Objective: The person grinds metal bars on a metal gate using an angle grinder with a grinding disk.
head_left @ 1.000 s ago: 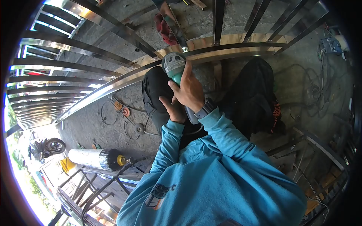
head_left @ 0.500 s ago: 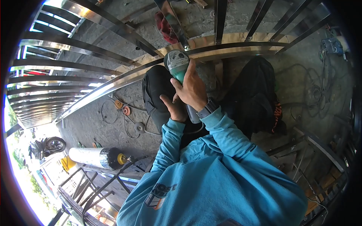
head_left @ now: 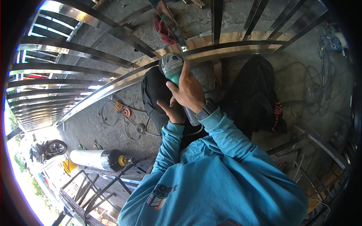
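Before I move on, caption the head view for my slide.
Right hand grips grinder near metal bars; left hand close by.

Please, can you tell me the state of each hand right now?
Left hand: thumb apart, fingers mostly hidden; its grip cannot be told.
Right hand: closed around the green and grey rounded power tool.

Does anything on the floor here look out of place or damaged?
I see no clear damage or spill. A red cloth lies crumpled on the floor by the metal bars, and a few discs sit scattered left of the left knee, which looks untidy.
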Demonstrator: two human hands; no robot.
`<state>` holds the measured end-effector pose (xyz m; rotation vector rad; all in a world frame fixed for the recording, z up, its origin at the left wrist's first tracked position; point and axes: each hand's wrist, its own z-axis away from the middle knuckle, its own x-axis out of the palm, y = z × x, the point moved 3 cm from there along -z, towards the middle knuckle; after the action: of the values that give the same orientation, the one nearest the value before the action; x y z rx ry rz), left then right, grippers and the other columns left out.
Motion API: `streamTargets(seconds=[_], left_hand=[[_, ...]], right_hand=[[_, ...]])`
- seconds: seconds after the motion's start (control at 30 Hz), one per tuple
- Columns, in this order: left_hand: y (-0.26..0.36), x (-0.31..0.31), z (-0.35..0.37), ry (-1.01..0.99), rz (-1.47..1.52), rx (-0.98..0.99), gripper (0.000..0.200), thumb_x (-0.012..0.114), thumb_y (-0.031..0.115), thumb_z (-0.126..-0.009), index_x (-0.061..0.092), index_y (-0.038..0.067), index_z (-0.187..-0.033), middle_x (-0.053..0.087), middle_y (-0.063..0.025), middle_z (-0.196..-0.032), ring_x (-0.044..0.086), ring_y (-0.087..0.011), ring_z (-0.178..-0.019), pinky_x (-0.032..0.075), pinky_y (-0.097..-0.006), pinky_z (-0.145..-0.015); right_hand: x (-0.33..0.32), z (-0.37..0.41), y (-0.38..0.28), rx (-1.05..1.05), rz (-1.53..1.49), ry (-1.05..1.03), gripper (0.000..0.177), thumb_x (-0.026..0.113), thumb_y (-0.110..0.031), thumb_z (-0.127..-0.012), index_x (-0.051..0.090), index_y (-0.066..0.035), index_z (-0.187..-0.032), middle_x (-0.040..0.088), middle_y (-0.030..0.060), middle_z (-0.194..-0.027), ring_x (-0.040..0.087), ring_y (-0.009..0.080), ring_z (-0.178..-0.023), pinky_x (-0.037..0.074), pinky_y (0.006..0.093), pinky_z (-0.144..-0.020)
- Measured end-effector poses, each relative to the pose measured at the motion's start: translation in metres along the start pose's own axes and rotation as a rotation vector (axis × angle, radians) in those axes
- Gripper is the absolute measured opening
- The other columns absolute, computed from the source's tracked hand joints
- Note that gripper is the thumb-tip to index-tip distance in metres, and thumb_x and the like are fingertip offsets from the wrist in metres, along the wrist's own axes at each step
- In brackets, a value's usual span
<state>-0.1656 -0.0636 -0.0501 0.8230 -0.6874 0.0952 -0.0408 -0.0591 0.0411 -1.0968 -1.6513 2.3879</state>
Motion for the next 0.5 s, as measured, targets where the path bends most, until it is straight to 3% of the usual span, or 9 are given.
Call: streamTargets(seconds=[0.5], left_hand=[[0.002, 0.012, -0.004, -0.040, -0.003, -0.016, 0.130, 0.022, 0.100, -0.078, 0.049, -0.010, -0.143, 0.058, -0.0161, -0.143, 0.053, -0.0274, -0.132, 0.033, -0.0395, -0.117]], right_hand=[[-0.002, -0.003, 0.006, 0.050, -0.003, 0.064, 0.094, 0.074, -0.030, -0.090, 0.014, 0.009, -0.151, 0.059, 0.0404, -0.122, 0.066, 0.0543, -0.101, 0.055, 0.0550, -0.085]])
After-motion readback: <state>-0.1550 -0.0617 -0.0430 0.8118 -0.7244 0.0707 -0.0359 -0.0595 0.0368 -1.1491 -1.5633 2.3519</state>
